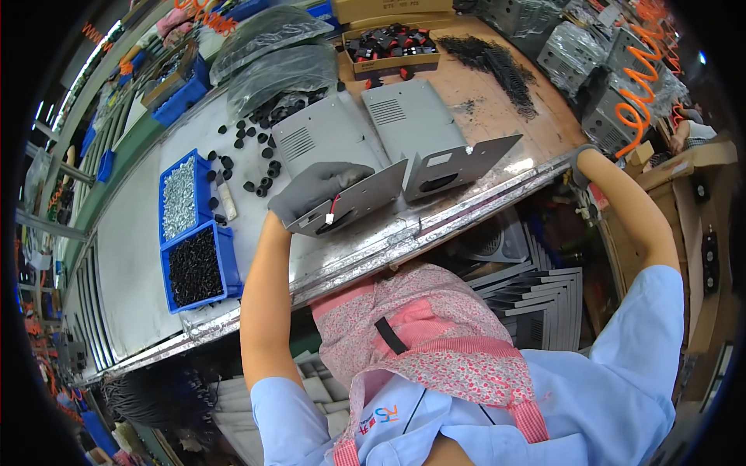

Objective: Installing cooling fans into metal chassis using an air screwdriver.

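Observation:
My left hand [322, 186], in a grey glove, is closed round the upright flange of a bent grey metal panel [330, 138] with vent slots. A thin red wire with a white connector [330, 219] hangs by that flange, just under the fingers. Beside it on the right lies a second grey metal panel [412, 116], its flange cut with a round hole and facing me. My right hand [579, 166], also gloved, is out at the right by the table's front edge; its fingers are hidden, so what it touches does not show.
Blue bins of silver screws [179, 198] and black screws [194, 268] stand at left. Black caps [268, 167] lie scattered near plastic bags [272, 70]. Behind are a box of black-and-red switches [392, 48] and dark springs [509, 78]. An orange coiled hose [639, 93] hangs right.

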Demonstrator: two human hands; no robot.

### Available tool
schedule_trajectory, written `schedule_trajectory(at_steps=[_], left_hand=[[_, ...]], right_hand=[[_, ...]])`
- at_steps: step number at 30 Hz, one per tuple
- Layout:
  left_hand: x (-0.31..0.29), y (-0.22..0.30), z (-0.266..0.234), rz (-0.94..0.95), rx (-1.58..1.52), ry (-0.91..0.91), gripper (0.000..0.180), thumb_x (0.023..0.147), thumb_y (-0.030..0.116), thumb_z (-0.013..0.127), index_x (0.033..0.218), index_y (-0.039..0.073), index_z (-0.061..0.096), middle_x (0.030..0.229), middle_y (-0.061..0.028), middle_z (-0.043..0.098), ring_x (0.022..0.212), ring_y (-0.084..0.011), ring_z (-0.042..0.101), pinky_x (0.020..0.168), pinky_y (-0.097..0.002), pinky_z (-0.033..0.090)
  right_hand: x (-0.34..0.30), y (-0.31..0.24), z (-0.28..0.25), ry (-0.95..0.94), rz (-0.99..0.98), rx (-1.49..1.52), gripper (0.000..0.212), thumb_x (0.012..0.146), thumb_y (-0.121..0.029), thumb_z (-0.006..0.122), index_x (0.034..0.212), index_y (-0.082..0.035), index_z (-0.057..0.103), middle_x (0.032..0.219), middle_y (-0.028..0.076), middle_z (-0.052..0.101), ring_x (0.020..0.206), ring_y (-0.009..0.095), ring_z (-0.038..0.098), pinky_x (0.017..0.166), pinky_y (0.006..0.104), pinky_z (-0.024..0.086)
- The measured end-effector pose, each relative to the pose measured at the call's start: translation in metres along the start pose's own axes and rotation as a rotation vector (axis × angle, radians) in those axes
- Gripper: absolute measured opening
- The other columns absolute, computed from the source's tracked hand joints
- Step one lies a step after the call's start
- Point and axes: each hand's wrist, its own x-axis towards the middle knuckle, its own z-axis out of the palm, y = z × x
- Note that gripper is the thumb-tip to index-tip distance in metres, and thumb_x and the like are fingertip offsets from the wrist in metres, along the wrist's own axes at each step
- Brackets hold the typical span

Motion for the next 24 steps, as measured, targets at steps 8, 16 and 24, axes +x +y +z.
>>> schedule_trajectory(at_steps=[8,16,24], left_hand=[[-0.001,0.0,0.008,-0.015,-0.027,0.029,0.044,0.096,0.027,0.051,0.125,-0.006,0.054,0.12,-0.0129,0.061,0.108,-0.018,0.056,0.096,-0.031,0.042],[-0.018,-0.015,0.0,0.073,-0.19,0.069,0.063,0.089,0.045,0.061,0.124,-0.007,0.054,0.12,-0.0146,0.06,0.108,-0.0187,0.057,0.095,-0.0311,0.043],[-0.063,-0.026,0.031,0.224,-0.442,0.753,0.067,0.088,0.047,0.061,0.126,-0.007,0.048,0.119,-0.0219,0.058,0.11,-0.0312,0.059,0.093,-0.0417,0.049]], right_hand=[[0.014,0.029,0.055,0.34,-0.25,0.335,0.049,0.066,-0.044,0.073,0.106,-0.016,0.071,0.1,0.008,0.07,0.085,0.023,0.068,0.075,0.0369,0.053],[-0.04,0.018,-0.016,0.676,-0.042,0.706,0.057,0.079,-0.045,0.058,0.125,-0.012,0.055,0.124,0.014,0.059,0.112,0.031,0.057,0.094,0.0421,0.044],[0.026,-0.01,-0.066,0.894,0.137,1.165,0.076,0.074,-0.05,0.066,0.133,-0.008,0.045,0.126,0.019,0.055,0.117,0.034,0.053,0.097,0.0403,0.043]])
